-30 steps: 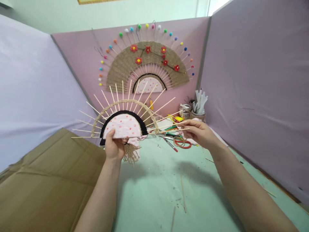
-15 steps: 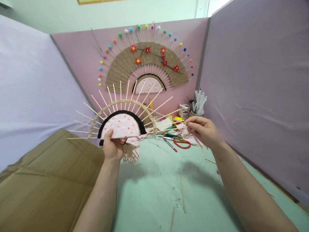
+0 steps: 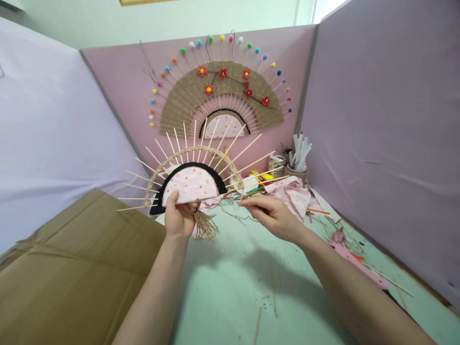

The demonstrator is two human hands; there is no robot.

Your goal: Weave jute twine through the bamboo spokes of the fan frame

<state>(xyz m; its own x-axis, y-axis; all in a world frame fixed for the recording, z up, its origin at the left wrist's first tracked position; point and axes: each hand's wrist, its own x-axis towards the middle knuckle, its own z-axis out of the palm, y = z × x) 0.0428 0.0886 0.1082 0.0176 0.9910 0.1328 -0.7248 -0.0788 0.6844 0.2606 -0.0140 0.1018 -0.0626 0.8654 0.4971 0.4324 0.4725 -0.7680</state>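
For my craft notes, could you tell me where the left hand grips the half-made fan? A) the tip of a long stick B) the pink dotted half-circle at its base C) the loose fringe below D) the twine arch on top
B: the left hand pinches the lower edge of the pink dotted half-circle, below the sticks and the twine arch.

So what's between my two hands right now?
In the head view, twine strands and the fan's lower right edge span between the left hand and right hand.
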